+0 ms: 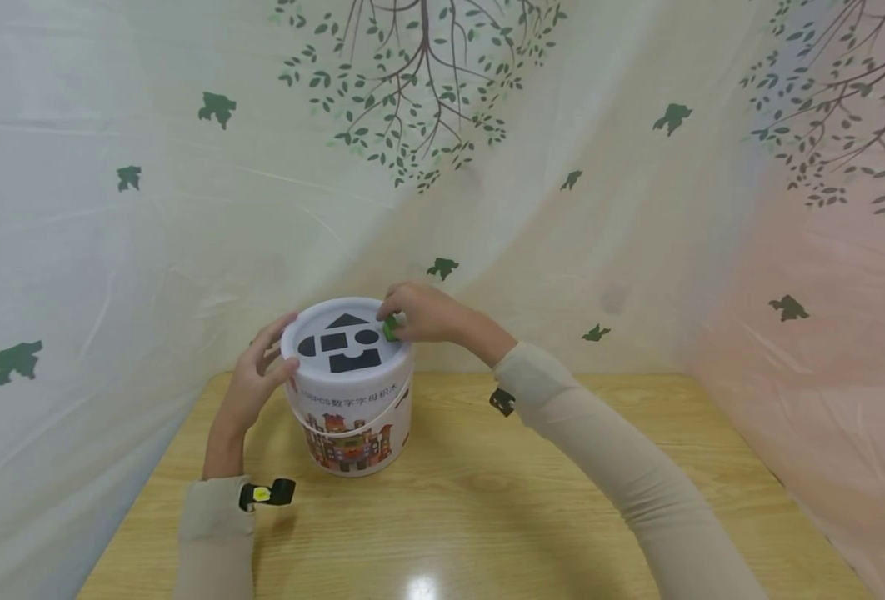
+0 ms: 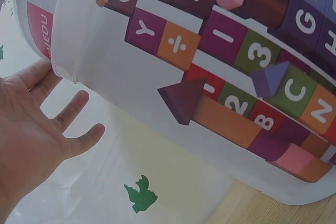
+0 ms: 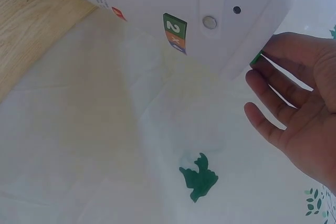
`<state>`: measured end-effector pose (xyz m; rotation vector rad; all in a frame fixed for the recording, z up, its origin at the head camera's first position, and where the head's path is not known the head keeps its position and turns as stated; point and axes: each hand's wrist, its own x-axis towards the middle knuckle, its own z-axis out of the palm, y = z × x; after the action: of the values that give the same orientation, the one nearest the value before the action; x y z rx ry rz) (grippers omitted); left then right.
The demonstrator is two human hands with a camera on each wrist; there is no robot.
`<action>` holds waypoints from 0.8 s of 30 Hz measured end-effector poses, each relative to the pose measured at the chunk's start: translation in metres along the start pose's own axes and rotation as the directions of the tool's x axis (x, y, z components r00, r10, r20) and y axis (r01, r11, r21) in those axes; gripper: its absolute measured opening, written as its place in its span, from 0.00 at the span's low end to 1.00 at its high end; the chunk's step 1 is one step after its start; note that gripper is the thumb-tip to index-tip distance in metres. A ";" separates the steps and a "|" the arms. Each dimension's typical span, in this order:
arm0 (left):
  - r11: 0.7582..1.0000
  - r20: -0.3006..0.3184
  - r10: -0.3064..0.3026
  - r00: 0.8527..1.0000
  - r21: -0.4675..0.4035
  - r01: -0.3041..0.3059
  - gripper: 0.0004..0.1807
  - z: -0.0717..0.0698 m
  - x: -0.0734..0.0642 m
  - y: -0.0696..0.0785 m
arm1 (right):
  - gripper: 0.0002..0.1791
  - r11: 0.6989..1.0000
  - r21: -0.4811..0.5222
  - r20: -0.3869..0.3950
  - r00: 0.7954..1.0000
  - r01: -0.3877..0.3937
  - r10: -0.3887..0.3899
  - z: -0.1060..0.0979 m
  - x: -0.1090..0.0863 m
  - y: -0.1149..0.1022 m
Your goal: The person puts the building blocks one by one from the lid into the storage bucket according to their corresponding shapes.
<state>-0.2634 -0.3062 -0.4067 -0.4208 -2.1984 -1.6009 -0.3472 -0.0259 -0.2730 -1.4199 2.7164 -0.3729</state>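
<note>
A white bucket point(image 1: 396, 421) stands upright on the table, its lid point(image 1: 315, 326) pierced with several dark shaped holes. My left hand point(image 1: 251, 383) touches the lid's left rim with thumb and fingers spread; in the left wrist view, that hand point(image 2: 39, 124) has its lower fingers off the bucket wall. At the lid's right side my right hand point(image 1: 429, 312) pinches a green block point(image 1: 391, 328) over the lid. The right wrist view shows that hand point(image 3: 304, 98) mostly hiding the green block point(image 3: 256, 59). The block's full shape and the hole beneath it are hidden.
A white carrying handle point(image 1: 345, 433) hangs across the bucket's front. The bucket stands on a wood-grain table point(image 1: 502, 500), near its back edge. Behind and beside the table hangs a pale curtain point(image 1: 502, 225) printed with branches and green birds.
</note>
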 end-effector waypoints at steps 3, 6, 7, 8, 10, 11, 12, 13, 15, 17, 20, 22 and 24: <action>1.000 -0.001 0.001 1.000 0.002 -0.001 0.36 0.000 0.000 0.001 | 0.18 1.000 -0.006 0.001 1.000 0.001 -0.001 0.000 0.001 -0.001; 1.000 0.001 0.003 1.000 0.000 -0.003 0.36 0.000 -0.001 0.001 | 0.18 1.000 -0.010 0.000 1.000 0.000 0.000 0.000 0.001 -0.002; 1.000 0.002 0.003 1.000 0.000 -0.003 0.36 0.000 -0.001 0.001 | 0.18 1.000 -0.007 0.001 1.000 -0.003 0.003 0.000 0.001 -0.003; 1.000 0.003 0.001 1.000 -0.001 -0.001 0.36 0.000 -0.001 0.002 | 0.18 1.000 -0.006 0.002 1.000 -0.005 0.005 0.000 0.001 -0.003; 1.000 0.003 -0.003 1.000 -0.005 0.003 0.37 0.000 -0.002 0.002 | 0.19 1.000 0.001 0.005 1.000 -0.014 0.014 0.001 0.001 -0.003; 1.000 0.003 -0.004 1.000 -0.006 0.004 0.37 0.000 -0.002 0.001 | 0.19 1.000 0.006 0.007 1.000 -0.019 0.019 0.001 0.001 -0.004; 1.000 0.003 -0.006 1.000 -0.005 0.006 0.37 0.000 -0.002 0.002 | 0.19 1.000 0.009 0.010 1.000 -0.024 0.024 0.001 0.001 -0.004; 1.000 0.002 -0.008 1.000 -0.005 0.008 0.37 0.000 -0.002 0.002 | 0.19 1.000 0.013 0.012 1.000 -0.028 0.028 0.001 0.000 -0.004; 1.000 0.001 -0.006 1.000 -0.010 0.006 0.36 0.001 -0.002 0.002 | 0.20 0.999 0.016 0.013 0.999 -0.032 0.032 0.001 0.000 -0.004; 1.000 -0.002 -0.004 1.000 -0.011 0.004 0.36 0.001 -0.002 0.002 | 0.20 0.999 0.013 0.011 0.999 -0.032 0.032 0.001 0.000 -0.004; 1.000 -0.005 -0.002 1.000 -0.013 0.002 0.36 0.002 -0.001 0.002 | 0.20 1.000 0.004 0.002 1.000 -0.022 0.022 0.000 -0.001 -0.003; 1.000 -0.008 -0.004 1.000 -0.010 0.004 0.36 0.003 -0.001 0.002 | 0.19 1.000 -0.005 -0.003 1.000 -0.015 0.015 -0.001 -0.002 -0.003; 1.000 -0.009 -0.007 1.000 -0.011 0.006 0.36 0.003 -0.002 0.001 | 0.19 1.000 -0.009 -0.005 1.000 -0.008 0.008 -0.002 -0.003 -0.003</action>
<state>-0.2619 -0.3028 -0.4073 -0.4095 -2.1878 -1.6158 -0.3432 -0.0252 -0.2707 -1.4115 2.7308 -0.3645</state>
